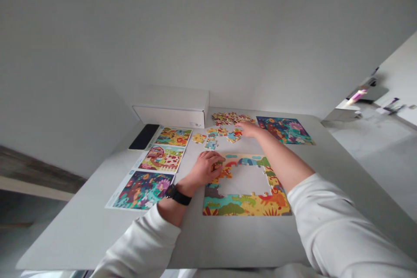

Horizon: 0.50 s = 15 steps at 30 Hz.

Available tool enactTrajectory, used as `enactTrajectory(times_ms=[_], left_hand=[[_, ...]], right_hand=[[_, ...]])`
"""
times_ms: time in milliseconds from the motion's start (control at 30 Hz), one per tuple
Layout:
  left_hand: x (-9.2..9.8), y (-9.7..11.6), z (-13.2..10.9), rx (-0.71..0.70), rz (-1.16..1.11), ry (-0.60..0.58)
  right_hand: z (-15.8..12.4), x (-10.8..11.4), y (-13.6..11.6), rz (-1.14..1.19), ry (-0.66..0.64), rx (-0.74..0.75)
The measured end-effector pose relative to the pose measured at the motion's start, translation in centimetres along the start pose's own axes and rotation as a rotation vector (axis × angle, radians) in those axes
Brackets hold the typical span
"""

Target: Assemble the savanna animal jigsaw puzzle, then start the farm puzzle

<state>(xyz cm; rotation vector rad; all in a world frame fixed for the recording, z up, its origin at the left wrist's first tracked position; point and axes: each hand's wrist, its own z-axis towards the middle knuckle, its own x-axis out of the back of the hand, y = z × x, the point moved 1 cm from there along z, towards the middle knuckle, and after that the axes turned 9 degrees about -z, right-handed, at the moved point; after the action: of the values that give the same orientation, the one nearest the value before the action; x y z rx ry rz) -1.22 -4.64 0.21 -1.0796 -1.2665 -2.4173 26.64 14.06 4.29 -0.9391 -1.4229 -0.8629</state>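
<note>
A jigsaw puzzle (234,209) lies on the table before me, its colourful border joined around a bare middle, with a few more pieces fitted at its upper left. My left hand (207,167) rests over the puzzle's upper left edge, fingers spread flat and covering part of it. Beyond the puzzle, my right hand (249,129) reaches over loose puzzle pieces (232,136), its fingers stretched out to the left and touching or just above them. A blue piece (211,143) and a yellow piece (198,138) lie apart on the left. Behind them is a heap of pieces (228,117).
Left of the puzzle lies a sheet with three printed pictures (163,157), a black phone (144,137) at its top. A white box (171,115) stands by the wall. At the back right lies a dark blue picture puzzle (286,130).
</note>
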Motion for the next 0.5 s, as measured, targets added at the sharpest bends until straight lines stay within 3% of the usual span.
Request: enactTrajectory(times_ms=[133,267,500], left_hand=[[0.1,0.1,-0.1,-0.008,-0.017,0.01],[-0.1,-0.4,-0.2,0.005,0.006,0.01],[-0.4,-0.8,-0.1,0.008,0.021,0.027]], right_hand=[[1.4,-0.3,0.1,0.006,-0.085,-0.025],[1.0,-0.2,1.5,0.073,-0.137,-0.13],[-3.4,-0.5,3.7,0.2,0.01,-0.305]])
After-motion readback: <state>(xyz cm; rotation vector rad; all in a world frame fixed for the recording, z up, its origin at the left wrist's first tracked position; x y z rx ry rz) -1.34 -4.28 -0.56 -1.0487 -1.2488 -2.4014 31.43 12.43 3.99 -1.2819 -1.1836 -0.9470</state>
